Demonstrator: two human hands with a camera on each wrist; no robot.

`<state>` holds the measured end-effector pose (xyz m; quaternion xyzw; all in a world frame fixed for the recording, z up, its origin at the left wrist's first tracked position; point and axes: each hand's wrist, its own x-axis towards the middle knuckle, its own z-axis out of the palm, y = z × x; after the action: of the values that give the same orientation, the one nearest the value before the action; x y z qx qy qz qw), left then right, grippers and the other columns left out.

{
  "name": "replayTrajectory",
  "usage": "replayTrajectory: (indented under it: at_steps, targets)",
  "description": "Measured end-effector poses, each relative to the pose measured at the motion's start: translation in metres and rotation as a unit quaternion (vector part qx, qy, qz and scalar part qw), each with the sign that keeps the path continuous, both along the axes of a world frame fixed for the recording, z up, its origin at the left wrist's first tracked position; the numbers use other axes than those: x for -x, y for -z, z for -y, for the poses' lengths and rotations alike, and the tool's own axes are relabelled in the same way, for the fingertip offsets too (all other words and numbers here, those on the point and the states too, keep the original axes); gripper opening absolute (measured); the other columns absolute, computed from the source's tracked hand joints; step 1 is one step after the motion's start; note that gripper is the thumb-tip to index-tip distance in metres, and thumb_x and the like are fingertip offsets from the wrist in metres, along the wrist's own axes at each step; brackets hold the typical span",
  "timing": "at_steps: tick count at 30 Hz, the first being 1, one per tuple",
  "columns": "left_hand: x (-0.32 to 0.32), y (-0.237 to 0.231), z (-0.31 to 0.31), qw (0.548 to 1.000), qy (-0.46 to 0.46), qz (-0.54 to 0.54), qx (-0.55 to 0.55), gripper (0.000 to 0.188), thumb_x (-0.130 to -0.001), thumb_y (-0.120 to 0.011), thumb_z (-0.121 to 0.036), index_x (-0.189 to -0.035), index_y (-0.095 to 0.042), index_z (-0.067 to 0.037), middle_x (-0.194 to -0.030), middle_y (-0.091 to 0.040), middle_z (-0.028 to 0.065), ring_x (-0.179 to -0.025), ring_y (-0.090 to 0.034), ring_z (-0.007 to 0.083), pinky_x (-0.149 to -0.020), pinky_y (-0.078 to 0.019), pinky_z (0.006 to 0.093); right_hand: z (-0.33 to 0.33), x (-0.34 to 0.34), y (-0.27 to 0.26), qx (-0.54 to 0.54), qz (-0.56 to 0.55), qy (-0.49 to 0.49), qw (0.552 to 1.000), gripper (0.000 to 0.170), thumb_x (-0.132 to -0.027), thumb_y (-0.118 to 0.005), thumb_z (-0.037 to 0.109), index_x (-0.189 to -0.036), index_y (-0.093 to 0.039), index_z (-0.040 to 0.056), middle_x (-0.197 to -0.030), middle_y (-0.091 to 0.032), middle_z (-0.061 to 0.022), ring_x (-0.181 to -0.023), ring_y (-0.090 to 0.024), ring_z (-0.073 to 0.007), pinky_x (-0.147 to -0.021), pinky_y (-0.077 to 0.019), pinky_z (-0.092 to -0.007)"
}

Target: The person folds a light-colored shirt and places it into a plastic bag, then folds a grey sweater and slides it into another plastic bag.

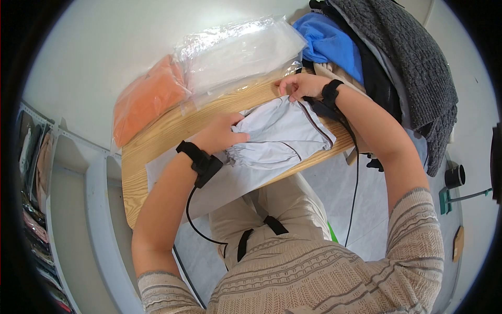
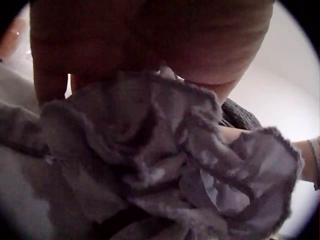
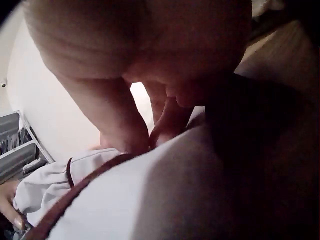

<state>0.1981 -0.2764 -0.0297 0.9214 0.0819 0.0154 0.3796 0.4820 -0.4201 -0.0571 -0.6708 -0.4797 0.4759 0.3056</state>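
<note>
A pale grey garment with dark brown piping lies bunched on the wooden table. My left hand grips its gathered left end, thumb on top. In the left wrist view the ruffled edge of the cloth spreads below that hand, whose fingertips are hidden behind it. My right hand pinches the far edge of the garment between thumb and fingers. Seen from the right wrist, those fingers meet at the cloth beside the brown piping.
A flat pale sheet lies under the garment and hangs past the table's near edge. Behind are an orange bagged item and a stack of clear plastic bags. Clothes pile at the right; shelves stand left. Cables run from both wrists.
</note>
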Motion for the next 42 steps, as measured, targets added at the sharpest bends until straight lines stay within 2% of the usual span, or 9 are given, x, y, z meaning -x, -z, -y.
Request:
replayTrajectory:
  at_steps: [7, 14, 17, 19, 23, 27, 33, 36, 42]
  targets:
    - [0.003, 0.007, 0.016, 0.978, 0.115, 0.087, -0.152, 0.049, -0.074, -0.066, -0.023, -0.116, -0.056, 0.0, -0.1, -0.061, 0.0229, -0.093, -0.057, 0.0385, -0.083, -0.0456, 0.0386, 0.008, 0.008, 0.001, -0.133, 0.013, -0.026, 0.991, 0.023, -0.071, -0.064, -0.01, -0.087, -0.068, 0.0056, -0.124, -0.055, -0.0108, -0.109, -0.049, -0.0141, -0.078, -0.0423, -0.0214]
    - [0.008, 0.003, 0.022, 0.996, 0.008, 0.009, -0.093, 0.043, -0.08, -0.063, -0.022, -0.115, -0.055, 0.002, -0.101, -0.059, 0.0236, -0.093, -0.056, 0.0395, -0.083, -0.0458, 0.0384, 0.009, 0.012, -0.007, -0.11, 0.111, -0.042, 0.987, 0.01, -0.074, -0.065, -0.001, -0.082, -0.069, 0.0018, -0.126, -0.055, -0.0158, -0.13, -0.038, -0.0204, -0.093, -0.0364, -0.0255]
    - [0.006, 0.007, 0.014, 0.993, -0.029, -0.006, -0.116, 0.037, -0.085, -0.061, -0.024, -0.108, -0.056, 0.004, -0.1, -0.06, 0.0172, -0.085, -0.058, 0.0283, -0.075, -0.0475, 0.0353, 0.012, 0.02, -0.016, -0.075, 0.129, -0.026, 0.988, 0.007, -0.077, -0.069, 0.007, -0.082, -0.069, 0.0017, -0.133, -0.05, -0.017, -0.13, -0.038, -0.0213, -0.097, -0.0331, -0.0267]
    - [0.003, 0.01, 0.013, 0.959, -0.201, 0.002, 0.199, 0.032, -0.087, -0.059, -0.023, -0.098, -0.055, 0.007, -0.089, -0.06, 0.0201, -0.081, -0.058, 0.029, -0.07, -0.0479, 0.0382, 0.005, 0.014, -0.008, -0.079, 0.132, -0.041, 0.987, 0.009, -0.078, -0.07, 0.01, -0.08, -0.068, 0.0016, -0.137, -0.046, -0.0171, -0.13, -0.038, -0.0212, -0.097, -0.0333, -0.0267]
    - [-0.003, 0.008, -0.006, 0.953, -0.24, -0.046, 0.176, 0.036, -0.087, -0.06, -0.028, -0.092, -0.057, 0.008, -0.081, -0.06, 0.0168, -0.075, -0.059, 0.0203, -0.058, -0.0468, 0.0349, -0.003, 0.016, -0.005, -0.08, 0.162, -0.045, 0.983, 0.018, -0.08, -0.071, 0.017, -0.076, -0.065, 0.001, -0.143, -0.038, -0.0163, -0.128, -0.039, -0.0203, -0.097, -0.0336, -0.0271]
    - [-0.01, 0.021, -0.026, 0.98, -0.165, -0.098, -0.05, 0.038, -0.086, -0.062, -0.032, -0.086, -0.058, 0.006, -0.067, -0.056, 0.009, -0.057, -0.055, 0.015, -0.05, -0.0442, 0.03, -0.008, 0.012, -0.001, -0.078, 0.196, -0.053, 0.976, 0.018, -0.081, -0.07, 0.017, -0.075, -0.062, 0.0014, -0.143, -0.039, -0.0163, -0.124, -0.042, -0.0192, -0.096, -0.0343, -0.0268]
    - [-0.015, 0.021, -0.029, 0.974, -0.16, -0.154, -0.038, 0.041, -0.085, -0.064, -0.035, -0.089, -0.058, 0.005, -0.061, -0.055, 0.0055, -0.05, -0.053, 0.0135, -0.046, -0.0426, 0.0296, -0.004, 0.045, -0.027, 0.004, 0.333, -0.028, 0.942, 0.025, -0.08, -0.068, 0.014, -0.099, -0.057, 0.0013, -0.124, -0.052, -0.0193, -0.108, -0.054, -0.0286, -0.089, -0.0426, -0.0328]
    - [-0.015, 0.027, -0.034, 0.978, -0.148, -0.139, -0.05, 0.042, -0.085, -0.063, -0.036, -0.091, -0.058, 0.005, -0.06, -0.055, 0.0058, -0.05, -0.053, 0.0137, -0.046, -0.0428, 0.0295, 0.004, 0.094, -0.038, -0.178, 0.417, -0.026, 0.891, 0.034, -0.084, -0.061, 0.015, -0.113, -0.052, -0.0008, -0.111, -0.056, -0.0202, -0.105, -0.053, -0.0377, -0.091, -0.0434, -0.0401]
    - [-0.012, 0.032, -0.035, 0.988, -0.118, -0.085, -0.056, 0.038, -0.086, -0.059, -0.028, -0.095, -0.058, 0.009, -0.064, -0.061, 0.0154, -0.049, -0.059, 0.0208, -0.047, -0.0469, 0.0334, 0.006, 0.192, -0.021, -0.086, 0.437, -0.1, 0.89, 0.068, -0.092, -0.041, 0.053, -0.142, -0.028, 0.0075, -0.147, -0.023, -0.0234, -0.136, -0.023, -0.0406, -0.104, -0.0269, -0.0581]
